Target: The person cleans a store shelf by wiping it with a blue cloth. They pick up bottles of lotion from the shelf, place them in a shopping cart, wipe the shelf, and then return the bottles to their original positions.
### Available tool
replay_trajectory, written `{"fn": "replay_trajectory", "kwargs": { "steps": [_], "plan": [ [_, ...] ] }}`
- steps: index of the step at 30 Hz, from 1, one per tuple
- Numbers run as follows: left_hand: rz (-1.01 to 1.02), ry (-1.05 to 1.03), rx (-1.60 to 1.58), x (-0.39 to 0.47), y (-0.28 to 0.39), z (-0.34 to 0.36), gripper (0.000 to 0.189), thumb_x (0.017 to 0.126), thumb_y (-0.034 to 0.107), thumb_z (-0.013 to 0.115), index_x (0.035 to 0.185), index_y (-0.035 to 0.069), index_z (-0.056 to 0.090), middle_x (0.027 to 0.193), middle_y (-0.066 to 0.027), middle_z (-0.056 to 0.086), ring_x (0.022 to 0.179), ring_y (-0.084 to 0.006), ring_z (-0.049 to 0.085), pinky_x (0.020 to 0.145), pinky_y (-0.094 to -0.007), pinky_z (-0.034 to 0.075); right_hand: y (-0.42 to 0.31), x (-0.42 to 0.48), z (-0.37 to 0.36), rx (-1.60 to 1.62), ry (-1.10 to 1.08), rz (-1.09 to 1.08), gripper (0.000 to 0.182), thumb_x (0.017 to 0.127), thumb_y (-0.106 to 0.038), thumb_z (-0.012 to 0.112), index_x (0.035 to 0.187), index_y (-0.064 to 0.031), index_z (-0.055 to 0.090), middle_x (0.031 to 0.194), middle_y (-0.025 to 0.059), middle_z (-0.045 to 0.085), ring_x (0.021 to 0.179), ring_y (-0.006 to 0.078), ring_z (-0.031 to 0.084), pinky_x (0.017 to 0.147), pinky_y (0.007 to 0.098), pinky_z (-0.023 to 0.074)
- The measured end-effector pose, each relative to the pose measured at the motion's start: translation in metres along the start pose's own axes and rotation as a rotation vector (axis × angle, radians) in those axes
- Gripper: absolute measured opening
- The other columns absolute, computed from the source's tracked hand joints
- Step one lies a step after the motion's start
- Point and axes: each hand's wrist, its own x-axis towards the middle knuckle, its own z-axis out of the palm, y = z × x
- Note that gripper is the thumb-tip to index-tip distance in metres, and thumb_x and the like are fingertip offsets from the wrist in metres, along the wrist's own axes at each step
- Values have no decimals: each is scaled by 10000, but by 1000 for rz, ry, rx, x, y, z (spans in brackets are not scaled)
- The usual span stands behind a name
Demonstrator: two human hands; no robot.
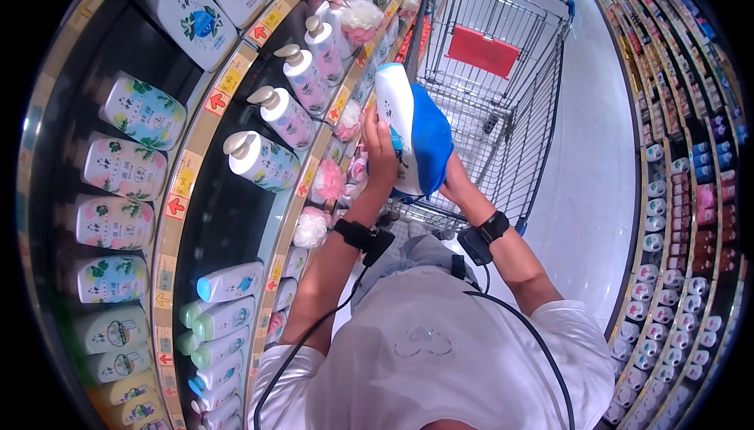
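Note:
A white plastic bottle [396, 89] with a light blue end and printed label stands tilted before my chest. My left hand [380, 150] grips it from the left, fingers spread along its front. Against its right side lies a blue cloth [432, 138], which also shows around the lower end of the bottle. My right hand [456, 178] holds the cloth from the right; most of its fingers are hidden behind it. Just beyond both hands is a wire shopping cart [533, 194] with a red panel [483, 52].
On the left, a shelf edge [218, 97] with price tags runs beside me. It carries pump bottles [285, 116], flat-lying bottles [231, 281] and hanging bath poufs [327, 180]. Stocked shelves [665, 218] line the right, across a pale tiled floor [589, 153]. Black cables [539, 338] hang from my wrists.

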Motion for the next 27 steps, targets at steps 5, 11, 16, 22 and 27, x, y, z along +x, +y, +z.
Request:
{"fn": "replay_trajectory", "kwargs": {
  "steps": [5,11,16,22,27],
  "plan": [
    [-133,-335,-362,-5,-15,2,810,877,509,527,1451,22,229,1341,-153,401,1260,-260,368,1067,-362,265,13,0,13,-206,101,-225,538,1007,-370,402,1447,-112,230,1355,97,439,1191,205,495,994,344,437],
    [-729,-690,-705,-32,-23,-13,590,872,487,557,1264,55,465,1037,-28,553,962,-120,535,867,-280,429,-20,36,22,-249,154,-404,593,990,-476,388,1423,-82,292,1359,79,422,1176,174,478,1012,313,393],
    [-595,-536,-403,-23,-5,-17,456,839,320,573,1203,56,502,978,-16,550,892,-106,530,783,-282,447,-34,44,37,-173,226,-318,554,974,-444,435,1363,-53,385,1290,80,509,1123,186,537,955,313,445],
    [146,-379,115,-5,24,-26,839,716,411,678,1370,-18,374,1124,-175,589,979,-278,618,813,-350,491,1,40,-3,111,-47,35,443,990,-374,432,1286,-50,495,1246,116,572,1067,212,598,925,360,501],
    [285,-96,91,14,28,-29,977,623,432,752,1381,-38,353,1179,-226,568,1033,-344,610,854,-388,490,12,27,1,18,-43,179,419,964,-310,524,1299,-66,465,1211,82,574,1052,173,590,920,328,498]
  ]
}}
